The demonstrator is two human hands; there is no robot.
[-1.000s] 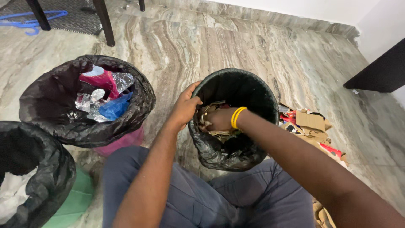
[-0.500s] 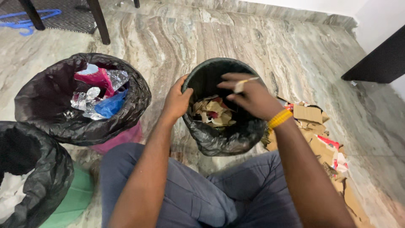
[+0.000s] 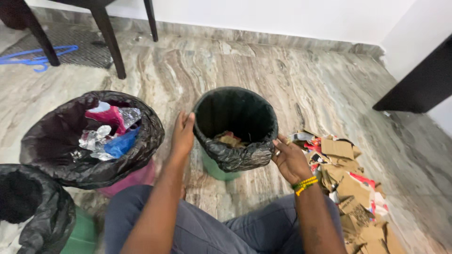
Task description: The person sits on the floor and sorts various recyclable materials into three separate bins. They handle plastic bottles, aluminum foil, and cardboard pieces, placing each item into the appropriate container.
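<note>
A green bin lined with a black bag stands on the floor between my knees, holding cardboard scraps low inside. My left hand lies flat against the bin's left side, fingers straight and together. On the bin's right side, my right hand, with yellow bangles at the wrist, touches the bag's folded edge with its fingers apart. Neither hand holds anything.
A pink bin in a black bag at left holds foil and coloured wrappers. Another black-bagged green bin sits at lower left. Torn cardboard pieces lie at right. Chair legs and a blue hanger are behind.
My right hand came out of the bin and dropped to its right outer side. My left hand let go of the rim and now lies flat on the left side.
</note>
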